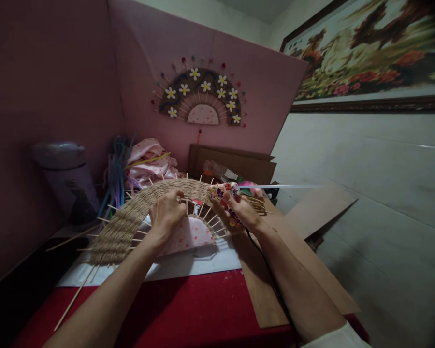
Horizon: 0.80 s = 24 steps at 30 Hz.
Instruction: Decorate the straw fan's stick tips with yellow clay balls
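The left hand (pixel 168 212) rests on top of a big half-round fan (pixel 130 220) made of wound rope. The fingers are curled down and press on the rope band near its top edge, likely so the fan stays flat and does not slide. The fan lies in the middle of the table, on a white sheet (pixel 188 266) that sits over a red cloth (pixel 188 304) — the sheet probably keeps the cloth clean. Thin wooden sticks (pixel 94 235) poke out all around the rope like spokes, and a pink dotted half-circle (pixel 190 234) fills the fan's middle, just at 4 o'clock from the left hand.

The right hand (pixel 241 210) is at 3 o'clock from the left one, at the fan's right end. It is closed around a glue gun (pixel 226 191) with a flower-pattern body. A clear glue stick (pixel 279 186) pokes out of the back toward 3 o'clock, and a dark cord (pixel 255 246) runs from under the hand toward 5 o'clock. The nose points at the rope, so the tip meets the edge where the left hand is pressing.

At 12 o'clock, a finished fan (pixel 202 96) with white flowers hangs on the pink wall (pixel 137 72). At 10 o'clock stands a grey pot (pixel 67 181), with pink fabric (pixel 148 164) beside it. A flat brown board (pixel 275 275) lies under the right arm.
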Motion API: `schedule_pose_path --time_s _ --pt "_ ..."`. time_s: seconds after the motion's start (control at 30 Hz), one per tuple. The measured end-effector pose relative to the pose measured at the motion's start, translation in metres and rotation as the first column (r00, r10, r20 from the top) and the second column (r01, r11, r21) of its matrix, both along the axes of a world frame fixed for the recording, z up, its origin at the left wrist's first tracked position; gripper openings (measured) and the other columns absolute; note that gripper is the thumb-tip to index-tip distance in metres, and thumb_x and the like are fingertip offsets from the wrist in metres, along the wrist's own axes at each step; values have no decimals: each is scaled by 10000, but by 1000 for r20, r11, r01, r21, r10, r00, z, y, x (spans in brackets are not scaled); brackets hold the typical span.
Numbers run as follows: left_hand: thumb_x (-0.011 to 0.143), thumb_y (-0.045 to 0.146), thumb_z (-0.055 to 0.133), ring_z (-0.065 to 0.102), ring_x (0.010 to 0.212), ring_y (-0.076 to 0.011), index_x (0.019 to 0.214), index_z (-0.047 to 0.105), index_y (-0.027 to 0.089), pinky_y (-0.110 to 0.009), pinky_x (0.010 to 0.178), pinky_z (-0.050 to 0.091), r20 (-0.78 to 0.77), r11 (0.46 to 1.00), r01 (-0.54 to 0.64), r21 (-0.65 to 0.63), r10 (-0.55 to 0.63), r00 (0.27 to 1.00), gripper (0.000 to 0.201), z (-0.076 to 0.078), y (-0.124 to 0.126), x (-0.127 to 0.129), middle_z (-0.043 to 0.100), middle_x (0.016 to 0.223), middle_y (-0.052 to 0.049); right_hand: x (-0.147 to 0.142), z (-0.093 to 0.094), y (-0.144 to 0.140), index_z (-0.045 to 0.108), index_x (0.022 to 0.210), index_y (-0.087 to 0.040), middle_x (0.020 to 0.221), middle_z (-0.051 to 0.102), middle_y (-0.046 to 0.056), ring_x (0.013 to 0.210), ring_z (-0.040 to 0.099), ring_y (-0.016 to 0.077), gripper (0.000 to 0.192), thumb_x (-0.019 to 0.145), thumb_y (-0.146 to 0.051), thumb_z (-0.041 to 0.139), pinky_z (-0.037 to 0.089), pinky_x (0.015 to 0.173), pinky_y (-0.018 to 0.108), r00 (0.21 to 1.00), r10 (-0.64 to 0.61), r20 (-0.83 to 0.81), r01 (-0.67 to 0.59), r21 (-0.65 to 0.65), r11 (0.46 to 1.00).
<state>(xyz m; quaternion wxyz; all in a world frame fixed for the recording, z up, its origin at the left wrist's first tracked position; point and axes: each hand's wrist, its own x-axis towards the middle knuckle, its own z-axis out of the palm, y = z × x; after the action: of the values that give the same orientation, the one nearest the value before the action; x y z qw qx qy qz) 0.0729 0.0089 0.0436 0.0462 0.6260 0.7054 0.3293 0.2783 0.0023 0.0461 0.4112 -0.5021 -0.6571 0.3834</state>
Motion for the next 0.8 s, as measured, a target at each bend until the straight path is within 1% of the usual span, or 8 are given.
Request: schedule_pose_path --time_s 0.17,0.27,0.47,0.6,0.7,0.8 --pt "709 211 530 650 882 -286 964 669 295 -348 686 431 -38 999 23 -35 -25 999 303 -4 1 2 731 876 -46 0 2 -1 493 655 -213 471 481 -12 322 387 107 617 702 -819 389 288 318 264 1000 -4 -5 4 -11 1000" --pt "706 199 516 650 888 -292 982 661 296 -350 677 427 -65 998 41 -50 -44 997 327 -7 3 2 731 885 -46 2 1 0 495 653 -210 486 479 -7 329 394 110 627 696 -826 386 289 310 266 1000 -1 -4 1 -5 1000" --pt "714 208 518 658 858 -274 981 659 275 -333 663 434 -97 996 43 -80 -51 994 309 -14 7 3 731 874 -59 15 -1 7 525 662 -206 499 477 -1 341 384 106 602 710 -798 426 272 316 266 999 -29 31 29 -21 999" --pt "746 227 497 656 864 -276 958 656 261 -336 661 435 -132 996 51 -77 -61 989 267 -18 8 4 727 902 -71 22 6 4 529 696 -210 524 475 -2 354 369 102 581 712 -785 447 276 320 267 1000 -7 -1 7 -39 999" --pt "774 235 474 656 852 -288 959 655 251 -349 660 434 -190 996 56 -65 -67 980 260 -19 6 4 722 897 -99 21 13 -2 531 670 -205 536 496 14 389 397 110 589 718 -784 439 293 339 263 998 -20 67 23 -41 999" --pt "805 258 456 660 837 -296 953 658 244 -351 642 429 -247 998 63 -32 -69 967 251 -18 4 5 718 891 -114 19 16 -5 524 624 -202 500 480 14 412 410 121 568 757 -746 434 308 372 262 981 -33 193 36 -10 999"
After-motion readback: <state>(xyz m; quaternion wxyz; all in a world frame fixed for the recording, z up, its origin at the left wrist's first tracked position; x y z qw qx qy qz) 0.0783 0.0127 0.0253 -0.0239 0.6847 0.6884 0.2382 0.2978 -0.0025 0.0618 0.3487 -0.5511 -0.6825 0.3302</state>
